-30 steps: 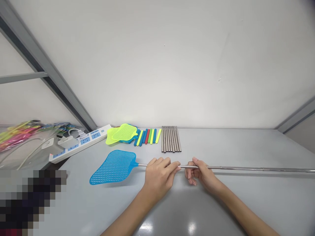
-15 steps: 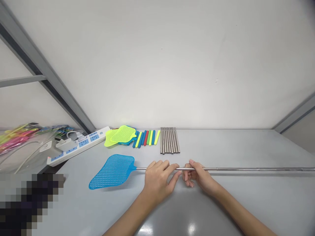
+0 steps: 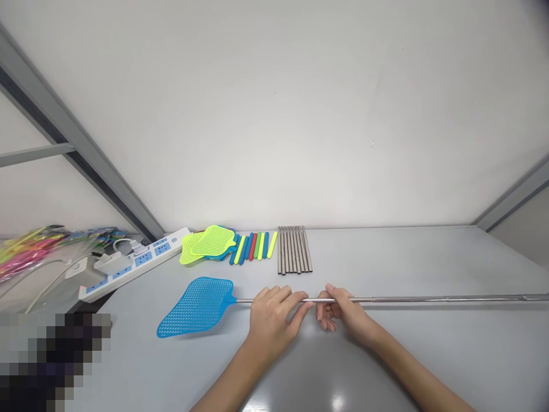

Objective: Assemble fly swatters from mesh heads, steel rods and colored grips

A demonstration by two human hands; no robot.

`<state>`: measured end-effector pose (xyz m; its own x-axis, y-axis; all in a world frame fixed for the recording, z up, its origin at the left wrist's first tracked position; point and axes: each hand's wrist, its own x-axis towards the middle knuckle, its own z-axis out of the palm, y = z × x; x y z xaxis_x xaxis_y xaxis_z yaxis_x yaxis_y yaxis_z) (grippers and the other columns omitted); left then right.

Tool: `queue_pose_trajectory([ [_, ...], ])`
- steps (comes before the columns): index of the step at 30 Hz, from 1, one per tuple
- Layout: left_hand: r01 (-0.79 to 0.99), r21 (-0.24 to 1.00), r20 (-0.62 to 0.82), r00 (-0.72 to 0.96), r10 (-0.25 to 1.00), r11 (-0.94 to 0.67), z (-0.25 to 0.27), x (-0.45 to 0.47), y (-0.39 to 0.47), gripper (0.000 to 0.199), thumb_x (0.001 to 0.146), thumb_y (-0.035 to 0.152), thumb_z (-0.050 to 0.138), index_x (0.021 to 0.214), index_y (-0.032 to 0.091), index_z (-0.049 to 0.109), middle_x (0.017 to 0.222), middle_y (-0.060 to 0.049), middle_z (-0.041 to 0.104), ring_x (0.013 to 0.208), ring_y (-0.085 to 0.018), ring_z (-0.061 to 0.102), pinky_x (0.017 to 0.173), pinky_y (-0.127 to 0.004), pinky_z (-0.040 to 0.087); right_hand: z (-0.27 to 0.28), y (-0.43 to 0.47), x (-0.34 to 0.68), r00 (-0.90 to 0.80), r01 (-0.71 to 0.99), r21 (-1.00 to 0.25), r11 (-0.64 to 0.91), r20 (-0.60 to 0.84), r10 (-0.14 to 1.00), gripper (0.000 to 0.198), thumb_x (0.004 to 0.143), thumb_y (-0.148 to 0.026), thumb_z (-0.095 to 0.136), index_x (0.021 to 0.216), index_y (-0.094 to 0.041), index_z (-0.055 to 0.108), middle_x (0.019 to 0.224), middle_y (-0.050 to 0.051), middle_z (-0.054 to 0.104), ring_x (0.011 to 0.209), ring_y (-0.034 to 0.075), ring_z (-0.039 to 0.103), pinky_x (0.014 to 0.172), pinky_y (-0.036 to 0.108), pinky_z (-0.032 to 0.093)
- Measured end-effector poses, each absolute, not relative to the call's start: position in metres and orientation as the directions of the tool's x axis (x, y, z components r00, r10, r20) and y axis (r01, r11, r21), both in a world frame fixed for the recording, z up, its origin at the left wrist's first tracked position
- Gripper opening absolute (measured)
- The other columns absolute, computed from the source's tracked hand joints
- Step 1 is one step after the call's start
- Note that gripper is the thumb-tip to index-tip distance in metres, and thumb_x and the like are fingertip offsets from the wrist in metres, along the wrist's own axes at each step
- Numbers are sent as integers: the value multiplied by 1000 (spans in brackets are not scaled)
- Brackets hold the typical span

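Observation:
A fly swatter point(image 3: 199, 306) with a perforated blue head and a long telescopic metal rod lies crosswise in front of me. Its head points left, and the rod runs out of view at the right edge. My left hand point(image 3: 274, 315) grips the thin rod a little right of the head, thumb and forefinger pinched on it. Just to the right, my right hand point(image 3: 341, 309) holds the rod between thumb and fingers, its lower fingers curled loosely. A short bare stretch of rod shows between both hands.
Behind the swatter lie yellow and blue swatter heads point(image 3: 212, 240), a row of coloured handles point(image 3: 253, 247) and several metal tubes point(image 3: 294, 250). A white power strip point(image 3: 141, 263) with plugs and bagged colourful items point(image 3: 32, 246) are at left. A wall point(image 3: 326, 114) rises behind the table point(image 3: 407, 252).
The view has shifted slightly, so everything sits a little lower. Both hands keep their hold on the rod, with hardly any movement along it.

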<state>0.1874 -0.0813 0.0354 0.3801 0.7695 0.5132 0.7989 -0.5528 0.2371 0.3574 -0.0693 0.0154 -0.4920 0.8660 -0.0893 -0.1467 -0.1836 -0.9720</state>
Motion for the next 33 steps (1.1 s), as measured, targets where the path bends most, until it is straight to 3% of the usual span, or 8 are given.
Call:
queue_pose_trajectory([
  [14,780,287,469,392,792,-556,34,185,-76,17,80,30,45,80,25,62,64,1,59,58,-11,50,55,-26,29,15,-68,357,-484,-113,-975,-193,-115,867,61,80,-56,22,59,-12,58,43,2,48,38,9,40,41,22,29],
  [22,787,295,424,400,812,-542,34,184,-75,17,80,31,45,80,27,61,63,2,58,59,-12,50,57,-26,28,16,-69,359,-475,-108,-974,-200,-126,871,59,83,-51,19,61,-12,58,45,2,48,40,9,40,43,22,29],
  [33,790,263,494,383,781,-554,34,186,-77,16,79,33,47,78,26,62,62,2,58,57,-11,49,56,-26,27,17,-69,358,-486,-136,-974,-182,-94,869,55,83,-47,25,59,-11,58,44,2,48,39,9,40,42,22,29],
])
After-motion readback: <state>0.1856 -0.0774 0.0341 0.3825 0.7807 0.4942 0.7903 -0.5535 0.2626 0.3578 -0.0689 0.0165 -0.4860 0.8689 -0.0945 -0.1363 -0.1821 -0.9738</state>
